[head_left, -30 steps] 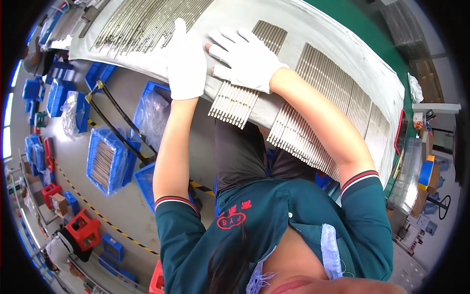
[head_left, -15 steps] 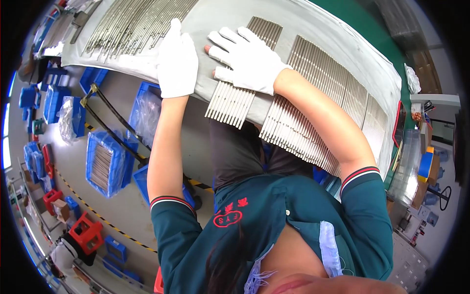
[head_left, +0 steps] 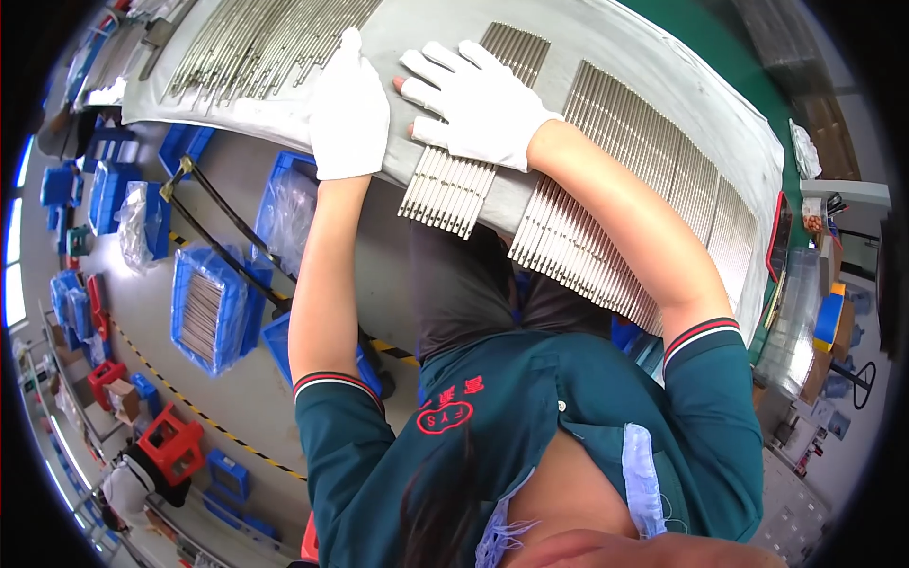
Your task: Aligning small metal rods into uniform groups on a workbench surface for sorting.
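My right hand (head_left: 473, 104), in a white glove with bare tips on the thumb and one finger, lies flat with spread fingers across a narrow row of slim metal rods (head_left: 445, 192). The row's far end shows beyond the glove, and its near end juts over the table edge. My left hand (head_left: 350, 118), also in a white glove, rests on the pale cloth (head_left: 402, 47) just left of that row. Its fingers point away from me, partly hidden from view. Beneath my right forearm is a wider row of similar rods (head_left: 568, 237).
Loose metal rods (head_left: 265, 43) lie at the table's far left. Below on the floor are blue crates (head_left: 210, 312), one holding rods in plastic wrap, and red stools (head_left: 170, 442). A clear plastic bag (head_left: 287, 213) fills another crate. A person (head_left: 128, 488) is at the lower left.
The whole view has shifted slightly. Both hands stay in nearly the same places against the rods, the right one still flat on the narrow row.
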`<state>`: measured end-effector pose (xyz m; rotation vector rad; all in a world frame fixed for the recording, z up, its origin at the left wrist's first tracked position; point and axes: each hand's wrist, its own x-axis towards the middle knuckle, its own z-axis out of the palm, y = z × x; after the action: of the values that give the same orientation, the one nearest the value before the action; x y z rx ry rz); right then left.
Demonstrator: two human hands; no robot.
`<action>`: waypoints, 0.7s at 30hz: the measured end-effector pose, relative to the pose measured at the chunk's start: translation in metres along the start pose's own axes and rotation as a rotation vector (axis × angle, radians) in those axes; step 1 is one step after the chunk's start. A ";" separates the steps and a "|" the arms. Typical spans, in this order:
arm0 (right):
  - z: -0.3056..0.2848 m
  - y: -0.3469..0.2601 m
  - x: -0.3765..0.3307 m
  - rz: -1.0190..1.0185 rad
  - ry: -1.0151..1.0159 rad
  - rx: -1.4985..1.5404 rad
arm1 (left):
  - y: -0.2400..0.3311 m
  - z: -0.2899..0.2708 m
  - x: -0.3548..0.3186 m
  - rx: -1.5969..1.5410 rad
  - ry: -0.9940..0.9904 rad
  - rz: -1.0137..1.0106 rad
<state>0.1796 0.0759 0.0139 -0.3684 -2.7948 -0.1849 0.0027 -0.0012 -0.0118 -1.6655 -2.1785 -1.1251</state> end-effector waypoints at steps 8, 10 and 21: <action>0.010 0.001 0.000 0.014 0.047 -0.020 | 0.003 -0.001 0.002 -0.014 -0.015 0.001; 0.007 0.002 -0.002 0.003 0.035 -0.027 | 0.005 -0.002 0.001 -0.007 -0.044 -0.017; -0.005 0.006 -0.029 0.017 0.013 0.004 | -0.003 0.001 0.006 0.050 0.048 0.078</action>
<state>0.2089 0.0743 0.0096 -0.3890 -2.7777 -0.1775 -0.0016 0.0034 -0.0100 -1.6695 -2.0761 -1.0696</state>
